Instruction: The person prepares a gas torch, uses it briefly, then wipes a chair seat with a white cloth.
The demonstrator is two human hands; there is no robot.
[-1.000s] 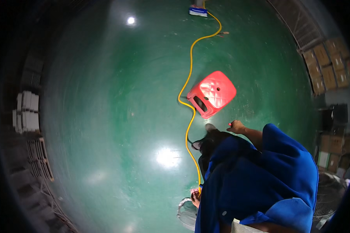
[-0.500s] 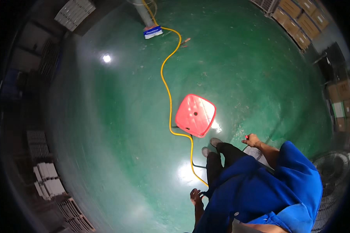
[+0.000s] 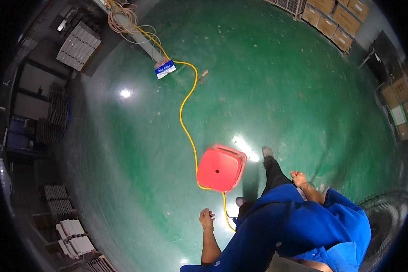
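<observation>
My right hand point(image 3: 298, 179) is closed by my right side, with a small red object point(image 3: 296, 172) poking out at the fingers. Most of that object is hidden in the grip, so its kind does not show. Under the same wrist, a greyish-white thing point(image 3: 302, 194) is partly covered by my arm and clothes. My left hand point(image 3: 207, 218) hangs free over the floor, fingers loosely bent and apart, with nothing visible in it. Ahead of it is a red plastic stool point(image 3: 220, 168) with a hole in its seat, overlapping a yellow hose point(image 3: 188, 131) in view.
The hose winds over the green floor point(image 3: 276, 90) to a post point(image 3: 138, 36) hung with coiled cables. A blue-and-white bag point(image 3: 165, 69) lies at its foot. Cartons point(image 3: 340, 22) are stacked far right, a large fan point(image 3: 381, 222) stands near right, and white stacks point(image 3: 75, 238) line the left.
The view has shifted and one foot is now further forward. My left hand has swung forward and out to the left. The stool appears turned and closer over the hose; the right hand keeps its grip.
</observation>
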